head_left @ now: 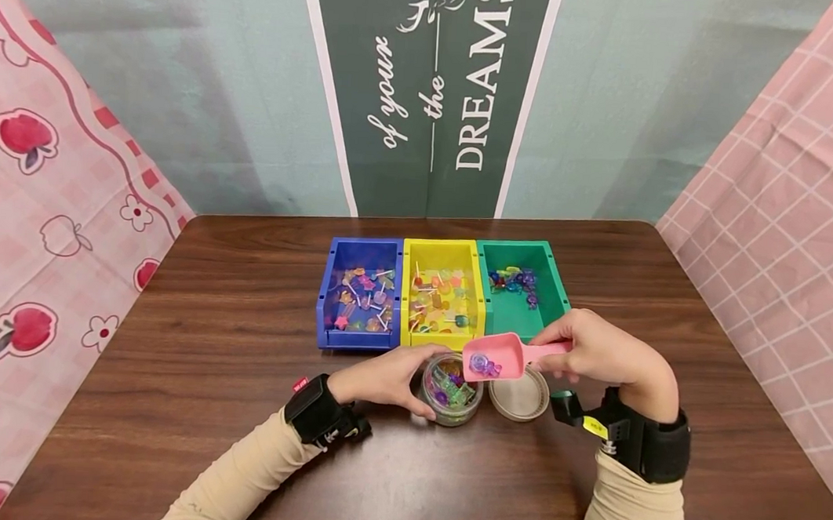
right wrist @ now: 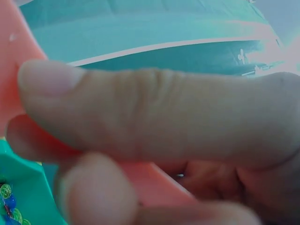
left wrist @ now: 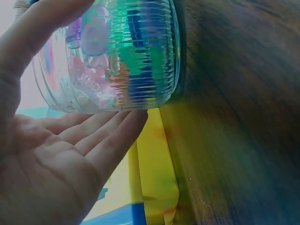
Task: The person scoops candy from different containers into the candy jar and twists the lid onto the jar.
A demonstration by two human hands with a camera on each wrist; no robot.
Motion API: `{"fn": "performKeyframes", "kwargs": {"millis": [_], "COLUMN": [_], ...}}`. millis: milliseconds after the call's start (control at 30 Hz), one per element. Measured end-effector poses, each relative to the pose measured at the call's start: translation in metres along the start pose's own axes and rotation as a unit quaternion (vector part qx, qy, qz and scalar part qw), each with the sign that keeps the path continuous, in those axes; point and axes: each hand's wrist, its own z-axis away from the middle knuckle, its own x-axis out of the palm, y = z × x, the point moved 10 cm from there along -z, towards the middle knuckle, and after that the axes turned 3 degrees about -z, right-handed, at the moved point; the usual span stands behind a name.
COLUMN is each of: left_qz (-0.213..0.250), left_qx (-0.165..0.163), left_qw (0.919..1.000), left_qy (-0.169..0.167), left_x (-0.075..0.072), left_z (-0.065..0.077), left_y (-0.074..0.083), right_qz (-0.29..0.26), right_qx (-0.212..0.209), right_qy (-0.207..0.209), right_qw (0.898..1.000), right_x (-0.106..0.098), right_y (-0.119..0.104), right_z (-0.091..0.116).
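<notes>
A clear jar [head_left: 456, 418] of colourful translucent pieces stands on the table. My left hand [head_left: 392, 378] holds it from the left, thumb on the near side and fingers on the far side; in the left wrist view the ribbed glass [left wrist: 164, 56] sits between them. My right hand [head_left: 592, 346] grips the handle of a pink scoop [head_left: 510, 350]. Purple translucent pieces [head_left: 483, 365] lie in the scoop, whose tip hangs over the jar's right rim. Thumb and fingers close on the handle in the right wrist view. A round lid [head_left: 520, 396] lies right of the jar, partly under the scoop.
Behind the jar stand three joined bins: blue [head_left: 357, 340], yellow [head_left: 441, 339] and green [head_left: 515, 322]. Small lollipop-like pieces lie in the blue and yellow bins, purple, blue and yellow-green ones in the green. Cloth hangs around the brown table [head_left: 246, 282].
</notes>
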Motion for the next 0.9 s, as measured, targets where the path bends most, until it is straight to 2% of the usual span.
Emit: {"fn": "performKeyframes", "kwargs": {"millis": [267,433,700,900], "left_qz": [-0.021,-0.016,-0.008,-0.012], "left_qx": [-0.005,-0.003,-0.012,-0.011], "left_qw": [0.9998,0.9999,0.9999,0.9999], "left_qy": [0.002,0.002,-0.002,-0.002], "left_x": [-0.0005,-0.0002,0.0001,0.001], "left_z": [-0.0007,-0.0013,-0.0008,-0.0014], "left_y": [0.0005,0.0005,-0.0031,-0.0044], "right_qz": [0.02,0.033,0.038,0.023], "right_qx": [0.023,0.027,0.026,0.037], "right_qy": [0.026,0.036,0.044,0.034], "right_qw": [0.999,0.998,0.998,0.998], "right_x": [-0.0024,-0.0037,-0.0062,-0.0042], "right_y": [-0.0048,-0.0078,-0.0098,-0.0078], "right_z": [0.002,0.0025,0.0038,0.0047]}}
